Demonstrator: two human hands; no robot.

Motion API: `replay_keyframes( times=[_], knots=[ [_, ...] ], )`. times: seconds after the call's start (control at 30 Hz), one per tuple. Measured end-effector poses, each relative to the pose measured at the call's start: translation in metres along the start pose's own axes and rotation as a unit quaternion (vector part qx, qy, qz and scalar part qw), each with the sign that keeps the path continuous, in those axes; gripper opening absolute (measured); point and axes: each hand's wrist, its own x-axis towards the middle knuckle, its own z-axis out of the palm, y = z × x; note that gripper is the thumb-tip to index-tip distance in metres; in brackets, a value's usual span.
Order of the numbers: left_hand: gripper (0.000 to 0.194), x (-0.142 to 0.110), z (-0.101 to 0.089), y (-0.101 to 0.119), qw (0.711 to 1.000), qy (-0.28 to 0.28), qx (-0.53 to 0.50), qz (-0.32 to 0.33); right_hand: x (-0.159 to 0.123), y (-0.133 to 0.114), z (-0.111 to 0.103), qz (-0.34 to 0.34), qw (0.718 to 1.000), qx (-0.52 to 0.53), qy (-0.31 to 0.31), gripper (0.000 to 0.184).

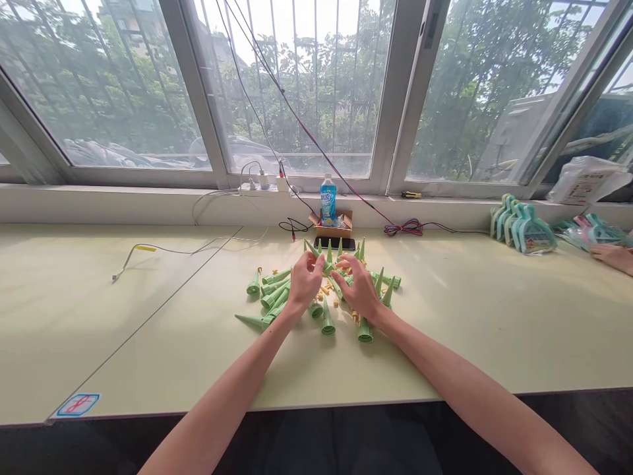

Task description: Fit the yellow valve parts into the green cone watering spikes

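The left hand [306,284] pinches one green cone [312,249] above the pile on the table [469,316], probably to angle its wide end toward the right hand [360,288], whose fingers are curled, though I cannot tell whether they grip anything. More than a dozen loose cones [328,322] and uncountably small yellow pegs [325,289] lie around, presumably for easy reach. Behind are one bottle [328,200], one box [333,232] and one phone [349,243].

Out beyond the left grip [305,282], a blue bottle [328,203] stands in a cardboard box [334,232]; further right, a coiled cable [408,227]!
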Motion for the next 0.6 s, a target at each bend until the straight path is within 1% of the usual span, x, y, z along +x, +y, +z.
replay_keyframes(
  times=[0.07, 0.17, 0.27, 0.37, 0.47, 0.6],
  knots=[
    [0.031, 0.002, -0.001, -0.001, 0.999, 0.029, -0.008, -0.014, 0.0, -0.001, -0.001, -0.01, 1.0, -0.013, 0.001, 0.025],
    [0.03, 0.003, -0.002, -0.003, 0.997, 0.064, -0.02, -0.024, 0.0, -0.001, -0.002, -0.033, 0.998, -0.039, -0.024, 0.014],
    [0.03, 0.004, -0.002, -0.003, 0.996, 0.077, -0.028, -0.019, 0.0, 0.0, -0.001, -0.058, 0.994, -0.059, -0.068, 0.007],
    [0.03, 0.003, -0.002, -0.001, 0.997, 0.074, -0.03, -0.019, -0.001, 0.0, 0.0, -0.075, 0.989, -0.068, -0.112, 0.005],
    [0.029, 0.002, -0.002, 0.002, 0.997, 0.069, -0.034, -0.021, -0.002, -0.003, -0.002, -0.091, 0.983, -0.059, -0.146, 0.009],
    [0.03, 0.002, -0.002, 0.004, 0.996, 0.077, -0.036, -0.017, 0.0, -0.011, -0.009, -0.124, 0.971, -0.022, -0.202, 0.026]
  ],
)
